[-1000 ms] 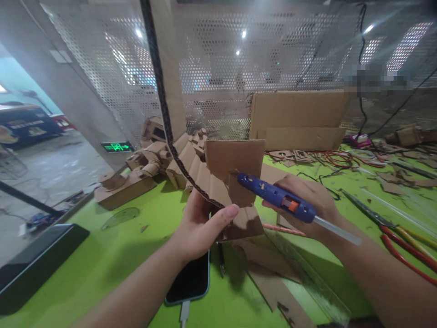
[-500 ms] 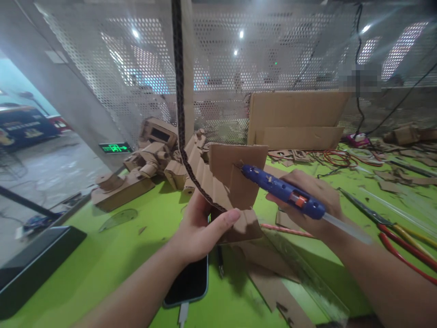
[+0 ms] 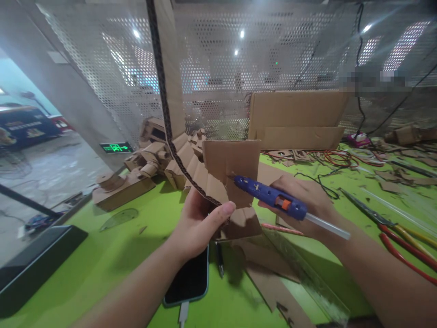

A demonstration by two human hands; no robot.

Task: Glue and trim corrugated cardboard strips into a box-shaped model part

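Note:
A blue glue gun (image 3: 269, 196) with a clear glue stick out of its back is gripped in my right hand (image 3: 303, 205). Its tip points left, at or very near an upright cardboard panel (image 3: 235, 159). My left hand (image 3: 201, 223) grips the lower end of a long, bent cardboard strip (image 3: 193, 168), thumb on the near side and fingers partly hidden behind. The strip rises high, past the top of the view. Below the panel, a small folded cardboard piece (image 3: 241, 223) sits beside my left thumb. Whether the tip touches the panel, I cannot tell.
On the green table (image 3: 112, 255) lie a phone (image 3: 187, 282) with a cable, a pen (image 3: 219, 259), a clear ruler (image 3: 307, 273) and red-handled snips (image 3: 378, 216). Cardboard models (image 3: 123, 187) stand at the left back. A large cardboard sheet (image 3: 297, 114) leans behind, near scraps and an orange cord (image 3: 341, 158).
The glue gun has moved left and slightly down with my right hand. The cardboard strip has tilted left at its top, and the panel has shifted slightly left.

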